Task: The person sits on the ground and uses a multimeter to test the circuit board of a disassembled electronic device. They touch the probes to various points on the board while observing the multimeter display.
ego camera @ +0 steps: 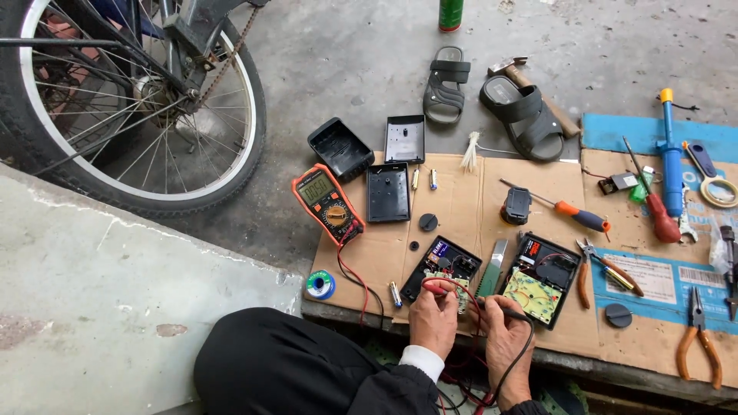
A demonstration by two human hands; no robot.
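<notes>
My left hand (432,317) pinches a red meter probe (436,289) with its tip at a small circuit board in an opened black case (441,267). In my right hand (504,340) is the black probe (513,314), its tip pointing right toward a second opened black case (547,277) with a yellow-green board inside. Red and black leads run from the probes to an orange multimeter (326,202) lying on the cardboard to the left. My dark-sleeved knee fills the bottom centre.
Flattened cardboard (453,192) covers the ground, holding black case halves (387,192), small batteries, a solder spool (320,284), screwdrivers (573,214), pliers (698,342), tape (723,190) and a solder sucker (670,157). A bicycle wheel (134,107) stands at upper left; sandals (523,111) lie beyond.
</notes>
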